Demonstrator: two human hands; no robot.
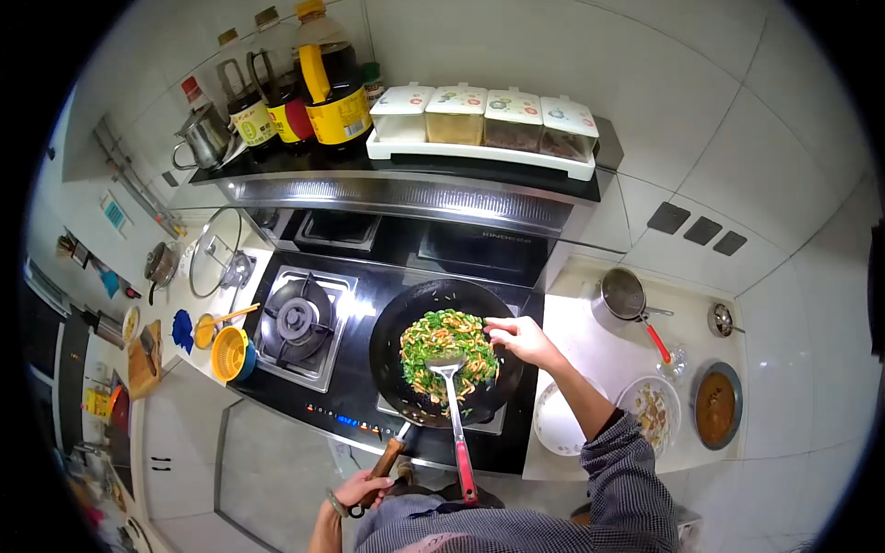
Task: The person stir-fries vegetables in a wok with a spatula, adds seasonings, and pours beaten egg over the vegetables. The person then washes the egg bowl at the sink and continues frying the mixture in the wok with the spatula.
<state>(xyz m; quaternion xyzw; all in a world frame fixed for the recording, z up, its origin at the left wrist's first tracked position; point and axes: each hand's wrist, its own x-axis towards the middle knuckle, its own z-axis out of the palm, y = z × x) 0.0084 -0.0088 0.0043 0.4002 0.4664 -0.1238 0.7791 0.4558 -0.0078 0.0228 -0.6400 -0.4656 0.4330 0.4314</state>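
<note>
A black wok (387, 369) sits on the right burner, holding chopped green vegetables mixed with pale and orange strips (452, 336). My left hand (362, 488) is wrapped round the wok's wooden handle (389, 456). Over the wok's right side is my right hand (516, 339), its fingertips drawn together above the food; whether anything is between them is too small to tell. A metal spatula (447, 367) rests with its blade on the food, its red handle (465, 472) pointing towards my body, held by neither hand.
Left of the wok are a bare burner (295, 319), a yellow basket (229, 355) and a glass lid (216, 252). At right stand a saucepan (622, 295), a white plate (559, 419), a bowl with food scraps (649, 410) and a bowl of brown liquid (716, 405). Bottles (336, 115) line the shelf above.
</note>
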